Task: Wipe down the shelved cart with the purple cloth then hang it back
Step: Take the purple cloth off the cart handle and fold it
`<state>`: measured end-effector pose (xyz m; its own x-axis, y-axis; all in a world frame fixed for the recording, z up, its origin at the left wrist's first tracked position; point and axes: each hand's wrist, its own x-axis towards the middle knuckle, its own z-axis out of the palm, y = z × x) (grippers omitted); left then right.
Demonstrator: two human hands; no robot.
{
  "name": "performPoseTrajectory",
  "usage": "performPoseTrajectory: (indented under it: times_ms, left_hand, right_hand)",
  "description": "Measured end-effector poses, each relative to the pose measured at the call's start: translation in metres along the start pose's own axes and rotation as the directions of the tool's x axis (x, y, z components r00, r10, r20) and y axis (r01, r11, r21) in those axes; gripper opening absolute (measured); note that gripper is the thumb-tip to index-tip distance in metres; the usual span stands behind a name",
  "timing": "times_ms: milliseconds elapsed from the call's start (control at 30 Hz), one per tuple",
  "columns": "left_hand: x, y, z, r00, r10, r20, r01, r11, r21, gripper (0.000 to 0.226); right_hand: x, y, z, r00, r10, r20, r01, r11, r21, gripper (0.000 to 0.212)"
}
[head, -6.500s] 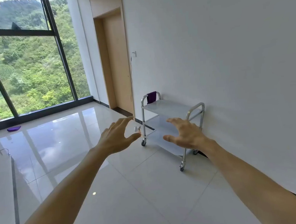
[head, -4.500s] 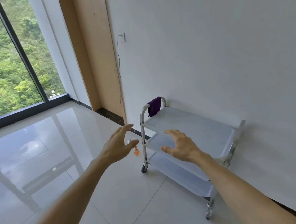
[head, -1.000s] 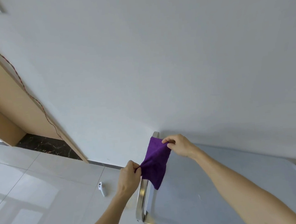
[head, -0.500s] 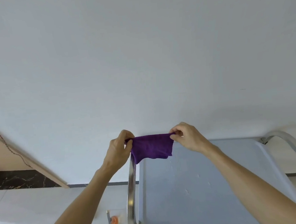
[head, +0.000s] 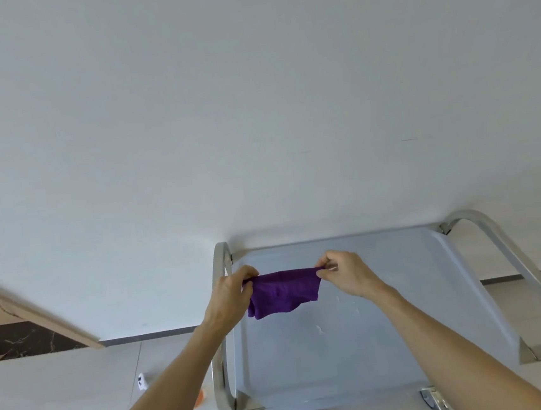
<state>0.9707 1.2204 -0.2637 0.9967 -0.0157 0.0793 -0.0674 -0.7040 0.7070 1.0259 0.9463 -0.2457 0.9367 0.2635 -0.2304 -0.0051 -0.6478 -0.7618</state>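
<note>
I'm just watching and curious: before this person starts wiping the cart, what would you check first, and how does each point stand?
1. Cloth off the handle and in hand: ok, it hangs in the air over the top shelf.
2. Left hand grip: ok, fingers pinch the cloth's left top corner.
3. Right hand grip: ok, fingers pinch the right top corner.
4. Cloth spread for wiping: not ok, its lower part hangs bunched.
5. Top shelf free of objects: ok, only small pale marks show.
6. Lower shelves: cannot tell, hidden beneath the top shelf.
</note>
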Motion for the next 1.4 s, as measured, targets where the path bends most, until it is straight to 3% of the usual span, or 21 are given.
performPoseTrajectory:
  times_ms: [100, 167, 333, 500, 633, 867, 1000, 1167, 1400]
  left_hand:
    - [-0.018, -0.003, 0.009, 0.995, 0.091, -0.049, -0.09, 0.996, 0.021, 0.025]
    - [-0.035, -0.01, 0.017, 0.991, 0.136, 0.002, -0.136, 0.989, 0.056, 0.025]
    - [-0.077, -0.033, 0.05, 0.959, -0.013, 0.284, -0.059, 0.968, 0.243, 0.028]
    - [-0.102, -0.04, 0.075, 0.832, -0.12, 0.541, -0.061, 0.951, 0.305, 0.025]
    - [-0.088, -0.04, 0.072, 0.835, -0.175, 0.521, 0.018, 0.956, 0.293, 0.027]
    - [-0.042, -0.026, 0.059, 0.922, -0.293, 0.253, 0.253, 0.951, 0.181, 0.027]
    - [-0.042, -0.021, 0.063, 0.916, -0.277, 0.291, 0.238, 0.957, 0.163, 0.024]
    - [-0.056, -0.015, 0.079, 0.898, -0.28, 0.338, 0.239, 0.958, 0.159, 0.024]
    - [-0.055, -0.01, 0.117, 0.912, -0.273, 0.305, 0.255, 0.962, 0.098, 0.022]
  right_hand:
    - [-0.013, 0.013, 0.008, 0.998, -0.022, -0.054, 0.025, 0.998, 0.056, 0.013]
    - [-0.025, 0.027, 0.015, 0.999, -0.052, -0.015, 0.053, 0.997, 0.048, 0.01]
    - [-0.055, 0.072, 0.046, 0.955, 0.039, 0.293, -0.019, 0.997, -0.072, 0.01]
    - [-0.069, 0.096, 0.071, 0.85, 0.166, 0.5, -0.079, 0.979, -0.19, 0.011]
    - [-0.055, 0.093, 0.072, 0.897, 0.168, 0.408, -0.097, 0.977, -0.188, 0.009]
    - [-0.021, 0.076, 0.066, 0.986, 0.146, 0.081, -0.142, 0.988, -0.053, 0.014]
    - [-0.025, 0.082, 0.068, 0.976, 0.182, 0.116, -0.174, 0.982, -0.079, 0.016]
    - [-0.046, 0.11, 0.069, 0.959, 0.219, 0.181, -0.174, 0.956, -0.234, 0.031]
    - [-0.056, 0.145, 0.073, 0.989, 0.06, 0.131, 0.017, 0.856, -0.517, 0.047]
